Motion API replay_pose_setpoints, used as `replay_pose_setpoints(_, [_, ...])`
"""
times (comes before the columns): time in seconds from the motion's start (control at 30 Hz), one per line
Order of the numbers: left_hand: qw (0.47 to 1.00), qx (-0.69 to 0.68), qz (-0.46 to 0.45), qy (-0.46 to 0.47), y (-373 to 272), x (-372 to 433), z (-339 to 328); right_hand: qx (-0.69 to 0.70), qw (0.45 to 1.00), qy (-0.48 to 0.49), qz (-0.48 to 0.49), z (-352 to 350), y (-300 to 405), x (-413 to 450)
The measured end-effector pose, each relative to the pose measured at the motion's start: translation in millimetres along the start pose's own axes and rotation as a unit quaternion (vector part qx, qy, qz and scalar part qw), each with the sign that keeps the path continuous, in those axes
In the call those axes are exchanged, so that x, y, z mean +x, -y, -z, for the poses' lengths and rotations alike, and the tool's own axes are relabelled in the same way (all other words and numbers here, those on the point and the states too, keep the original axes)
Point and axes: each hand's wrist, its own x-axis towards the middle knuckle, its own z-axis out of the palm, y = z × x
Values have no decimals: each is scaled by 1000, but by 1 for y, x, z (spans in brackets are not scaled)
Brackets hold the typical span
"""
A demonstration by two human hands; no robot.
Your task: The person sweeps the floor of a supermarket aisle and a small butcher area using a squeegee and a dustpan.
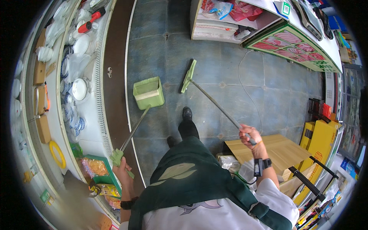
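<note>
My left hand [124, 170] grips the green handle end of a long-handled dustpan, whose light green pan [148, 92] is on the tiled floor with its cream comb teeth showing. In my right hand [249, 136] is the grey pole of a broom [215, 103]. The broom's light green head [188, 76] is at floor level, to the right of the pan and apart from it. Its bristles are hard to make out from above. My shod foot [187, 113] stands on the floor below the broom head.
Shelves with bowls and plates [80, 88] line the left, above a dark base board [115, 86]. A counter [290, 47] stands at upper right. A cable [241, 72] crosses the floor. Wooden board [267, 149] and yellow boxes [319, 155] are at right.
</note>
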Motion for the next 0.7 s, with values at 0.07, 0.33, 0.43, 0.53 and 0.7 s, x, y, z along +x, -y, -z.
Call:
replay_pose_setpoints(0.07, [1000, 4, 3, 12, 3, 7, -7, -29, 999, -16, 24, 3, 31, -21])
replay_pose_setpoints(0.33, [996, 63, 17, 63, 17, 12, -26, -685, 679, -130, 229, -71, 169, 41])
replay_pose_setpoints(0.43, [992, 97, 13, 85, 20, 14, -30, -740, 619, -133, 226, -41, 175, 125])
replay_pose_setpoints(0.53, [990, 116, 4, 81, 28, 21, -26, -807, 537, -165, 179, 13, 101, 202])
replay_pose_setpoints(0.7, [988, 129, 6, 86, 30, 23, -24, -838, 518, -162, 65, 21, -21, 150])
